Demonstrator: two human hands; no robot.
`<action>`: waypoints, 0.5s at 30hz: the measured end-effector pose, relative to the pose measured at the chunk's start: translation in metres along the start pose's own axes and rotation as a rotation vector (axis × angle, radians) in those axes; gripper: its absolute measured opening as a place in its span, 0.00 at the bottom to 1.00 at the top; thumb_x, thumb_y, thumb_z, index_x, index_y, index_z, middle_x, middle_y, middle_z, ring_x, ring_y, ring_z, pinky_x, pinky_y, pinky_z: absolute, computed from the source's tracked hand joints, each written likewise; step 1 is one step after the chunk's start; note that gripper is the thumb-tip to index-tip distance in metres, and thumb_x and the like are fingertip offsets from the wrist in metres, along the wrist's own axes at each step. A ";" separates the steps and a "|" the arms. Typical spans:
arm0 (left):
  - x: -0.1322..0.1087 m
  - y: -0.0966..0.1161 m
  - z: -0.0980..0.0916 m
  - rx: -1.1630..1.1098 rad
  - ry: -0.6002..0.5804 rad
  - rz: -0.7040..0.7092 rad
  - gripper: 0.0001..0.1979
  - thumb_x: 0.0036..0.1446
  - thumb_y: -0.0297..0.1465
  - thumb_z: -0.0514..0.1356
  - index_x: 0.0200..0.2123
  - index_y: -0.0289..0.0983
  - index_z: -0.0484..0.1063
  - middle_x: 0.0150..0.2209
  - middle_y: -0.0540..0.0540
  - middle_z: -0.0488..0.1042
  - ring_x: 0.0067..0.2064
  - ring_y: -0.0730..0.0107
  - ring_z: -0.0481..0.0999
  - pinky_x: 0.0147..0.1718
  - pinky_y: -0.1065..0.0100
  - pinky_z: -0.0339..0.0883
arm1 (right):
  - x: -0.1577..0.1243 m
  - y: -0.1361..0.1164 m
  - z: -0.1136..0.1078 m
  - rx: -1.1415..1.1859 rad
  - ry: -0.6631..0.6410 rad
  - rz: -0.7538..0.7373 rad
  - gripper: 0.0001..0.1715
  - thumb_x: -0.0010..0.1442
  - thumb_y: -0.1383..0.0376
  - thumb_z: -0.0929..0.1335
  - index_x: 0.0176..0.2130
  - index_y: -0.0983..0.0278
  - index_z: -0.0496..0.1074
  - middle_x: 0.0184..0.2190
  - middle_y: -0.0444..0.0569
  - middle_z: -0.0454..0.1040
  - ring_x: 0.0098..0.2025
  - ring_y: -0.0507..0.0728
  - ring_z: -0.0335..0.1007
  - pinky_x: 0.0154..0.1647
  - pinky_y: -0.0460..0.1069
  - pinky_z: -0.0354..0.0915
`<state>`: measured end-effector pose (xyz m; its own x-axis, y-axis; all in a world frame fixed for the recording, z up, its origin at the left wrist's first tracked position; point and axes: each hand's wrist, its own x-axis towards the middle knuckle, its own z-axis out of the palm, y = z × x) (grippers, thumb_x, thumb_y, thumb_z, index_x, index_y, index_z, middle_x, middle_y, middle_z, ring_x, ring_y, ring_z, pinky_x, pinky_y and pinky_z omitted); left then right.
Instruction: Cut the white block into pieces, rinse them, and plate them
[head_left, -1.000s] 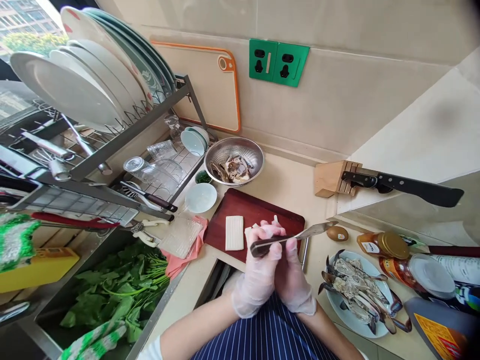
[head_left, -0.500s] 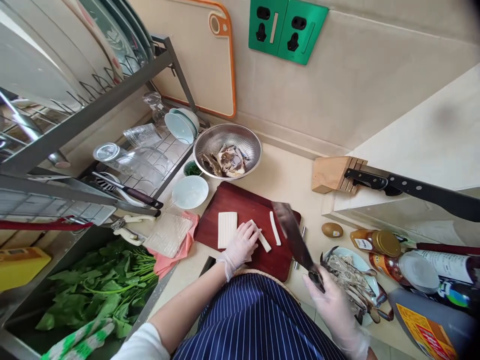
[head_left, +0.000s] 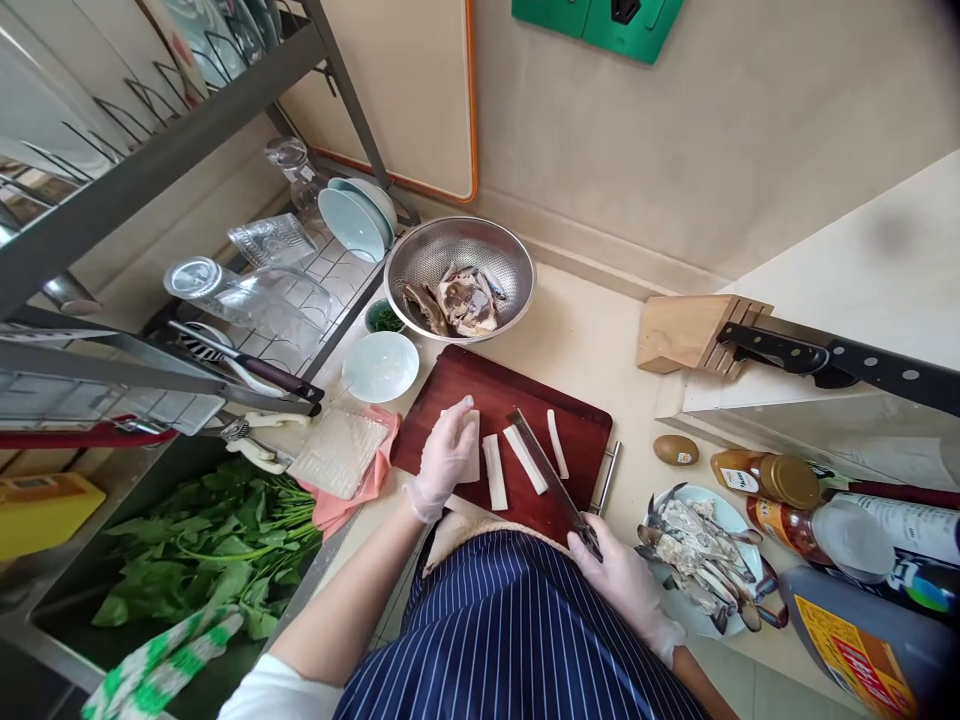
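A dark red cutting board (head_left: pixel 570 425) lies on the counter in front of me. My left hand (head_left: pixel 442 460), in a clear glove, rests flat on a white block of food (head_left: pixel 472 455) at the board's left. Three white strips (head_left: pixel 521 458) lie beside it. My gloved right hand (head_left: pixel 622 580) grips the handle of a knife (head_left: pixel 551 480), whose blade rests edge-down on the board between the strips.
A metal colander (head_left: pixel 420 265) holding crab pieces stands behind the board. A plate of cut crab (head_left: pixel 675 610), sauce bottles (head_left: pixel 765 480) and a kiwi (head_left: pixel 675 450) lie right. A knife block (head_left: pixel 686 335) sits at the wall. Leafy greens (head_left: pixel 202 550) fill the sink left, under a dish rack.
My hands, together at my chest a second ago, have parted. The left hand went onto the white block. The right hand brought the knife down onto the board. The view tilted down.
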<state>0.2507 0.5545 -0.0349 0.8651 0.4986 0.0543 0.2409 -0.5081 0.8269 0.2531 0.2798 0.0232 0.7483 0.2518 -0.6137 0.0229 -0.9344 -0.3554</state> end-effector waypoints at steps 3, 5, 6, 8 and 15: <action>0.008 0.006 0.002 -0.062 -0.001 -0.063 0.16 0.59 0.31 0.55 0.51 0.40 0.69 0.54 0.44 0.72 0.55 0.64 0.71 0.58 0.57 0.61 | -0.001 -0.002 0.003 -0.022 0.019 0.014 0.29 0.61 0.49 0.57 0.52 0.61 0.69 0.38 0.51 0.79 0.40 0.61 0.77 0.38 0.50 0.70; 0.009 0.008 0.004 -0.073 -0.017 -0.078 0.16 0.59 0.31 0.55 0.50 0.40 0.69 0.54 0.44 0.72 0.55 0.64 0.71 0.58 0.58 0.62 | -0.001 -0.003 0.004 -0.031 -0.004 0.026 0.30 0.61 0.49 0.57 0.53 0.62 0.68 0.40 0.51 0.79 0.42 0.61 0.76 0.39 0.50 0.69; 0.009 0.008 0.005 -0.074 -0.022 -0.080 0.16 0.59 0.31 0.56 0.50 0.40 0.70 0.54 0.45 0.72 0.55 0.64 0.71 0.57 0.59 0.62 | -0.001 -0.004 0.004 -0.034 -0.019 0.032 0.30 0.61 0.49 0.56 0.53 0.63 0.68 0.41 0.52 0.79 0.43 0.61 0.76 0.39 0.51 0.69; 0.007 0.008 0.005 -0.074 -0.024 -0.076 0.15 0.59 0.31 0.55 0.50 0.41 0.70 0.54 0.45 0.72 0.55 0.65 0.70 0.57 0.59 0.63 | -0.001 -0.005 0.003 -0.036 -0.046 0.038 0.31 0.62 0.49 0.55 0.55 0.63 0.67 0.42 0.53 0.78 0.44 0.62 0.75 0.41 0.52 0.69; 0.004 0.004 0.005 -0.046 -0.038 -0.028 0.16 0.60 0.31 0.54 0.51 0.40 0.69 0.54 0.45 0.72 0.55 0.65 0.71 0.58 0.57 0.62 | -0.001 -0.006 0.002 -0.047 -0.050 0.033 0.31 0.62 0.49 0.55 0.55 0.64 0.67 0.43 0.53 0.78 0.45 0.63 0.75 0.43 0.53 0.68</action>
<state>0.2575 0.5507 -0.0340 0.8744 0.4851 0.0103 0.2458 -0.4613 0.8525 0.2507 0.2856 0.0242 0.7151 0.2315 -0.6596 0.0303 -0.9530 -0.3016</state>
